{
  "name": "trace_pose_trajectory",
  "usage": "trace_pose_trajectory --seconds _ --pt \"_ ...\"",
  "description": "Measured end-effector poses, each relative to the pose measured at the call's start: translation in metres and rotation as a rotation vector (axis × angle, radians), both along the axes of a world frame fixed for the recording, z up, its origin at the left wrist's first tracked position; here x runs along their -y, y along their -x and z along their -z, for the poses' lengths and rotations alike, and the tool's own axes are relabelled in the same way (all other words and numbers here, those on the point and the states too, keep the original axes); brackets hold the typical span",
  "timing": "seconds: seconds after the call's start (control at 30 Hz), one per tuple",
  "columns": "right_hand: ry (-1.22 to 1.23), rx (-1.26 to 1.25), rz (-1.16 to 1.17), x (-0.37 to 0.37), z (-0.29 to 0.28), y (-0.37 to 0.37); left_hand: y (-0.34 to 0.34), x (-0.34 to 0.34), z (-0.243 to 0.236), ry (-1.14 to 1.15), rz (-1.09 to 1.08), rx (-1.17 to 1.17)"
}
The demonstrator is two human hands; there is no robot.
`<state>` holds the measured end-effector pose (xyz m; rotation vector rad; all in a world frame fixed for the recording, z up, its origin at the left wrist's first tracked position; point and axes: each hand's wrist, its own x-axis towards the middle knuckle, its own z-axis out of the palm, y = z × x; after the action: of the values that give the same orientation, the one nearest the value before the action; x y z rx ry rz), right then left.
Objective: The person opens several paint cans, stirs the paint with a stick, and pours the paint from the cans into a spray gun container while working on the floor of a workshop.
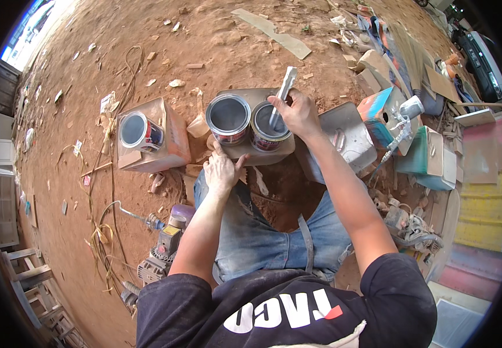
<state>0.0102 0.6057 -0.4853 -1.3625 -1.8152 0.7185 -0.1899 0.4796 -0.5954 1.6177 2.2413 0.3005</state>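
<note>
My right hand (302, 116) is closed round a whitish, paint-crusted stick (287, 84). The stick leans in the right-hand paint can (272, 141), and its lower end dips into grey paint. Close beside it stands a second open can (229, 137) with a smooth grey surface inside. Both cans rest on a dusty brownish tin (257, 156) in front of my knees. My left hand (221, 172), powdered pale, touches the near edge of this tin below the left can. Its thumb and fingers are spread apart, and it holds nothing that I can see.
A third open can (140, 132) stands on a stained box-like tin (170, 142) to the left. Near my left thigh is a motor-like machine (167, 246). On the right are a metal tin (349, 136), a spray gun (405, 119) and a teal tin (416, 156). Cords (103, 232) trail over the dirt.
</note>
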Motion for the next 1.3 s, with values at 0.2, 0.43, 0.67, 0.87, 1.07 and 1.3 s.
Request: trace_pose_trajectory --seconds 0.2,0.43,0.67,0.87,1.07,1.3 --pt "-0.211 0.030 -0.015 -0.008 0.004 0.009 -0.001 0.000 -0.002 -0.018 0.006 -0.016" --pt "-0.368 0.191 -0.045 -0.001 0.000 -0.007 0.001 0.001 0.001 -0.059 0.017 -0.014" --pt "-0.060 0.086 0.115 -0.004 0.004 0.016 -0.001 0.000 -0.003 0.003 0.002 -0.021" --pt "-0.265 0.179 0.133 -0.008 -0.001 0.001 0.000 0.000 -0.001 -0.015 0.011 -0.023" --pt "0.001 0.187 0.041 -0.001 -0.006 0.007 0.000 0.000 0.004 -0.032 0.017 -0.030" --pt "-0.200 0.093 0.098 -0.011 -0.003 0.003 -0.001 0.001 -0.002 -0.064 0.011 -0.020"
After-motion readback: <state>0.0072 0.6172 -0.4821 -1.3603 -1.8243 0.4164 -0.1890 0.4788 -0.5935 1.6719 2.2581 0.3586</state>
